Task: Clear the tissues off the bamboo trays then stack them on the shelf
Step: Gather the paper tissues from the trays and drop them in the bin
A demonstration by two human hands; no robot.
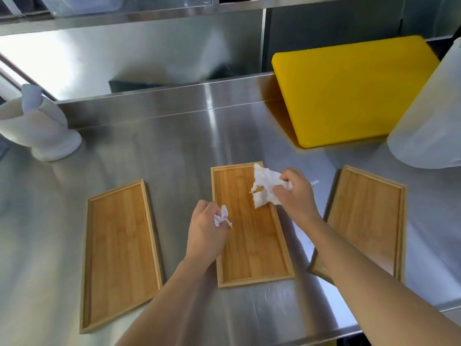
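three shallow rectangular bamboo trays with raised rims are seen lying flat on a brushed stainless steel counter (174, 151), set side by side and apart from one another. nearest the viewer, the left bamboo tray (119, 248) lies bare, its long side angled a little away. the middle bamboo tray (249, 245) is crossed at its left rim by the left hand (207, 228), which is curled closed around a small crumpled white tissue (221, 217); only a twisted end of that tissue is shown sticking out between the fingers. the right bamboo tray (369, 216) is partly covered at its near left corner by the right forearm. a little farther on, over the far right part of the middle tray, the right hand (294, 193) is closed on a larger crumpled white tissue (264, 188), pinched at one side, with the loose part of the paper hanging out to the left above the tray floor; whether it touches the wood cannot be told. farther back on the left, a white rounded holder (37, 131) with white paper poking from its top is stood on the counter. at the far right a thick yellow plastic cutting board (349, 91) is propped at a tilt, and a translucent white container (429, 116) is stood just beside it. behind everything a stainless steel shelf (149, 18) is run across the top.
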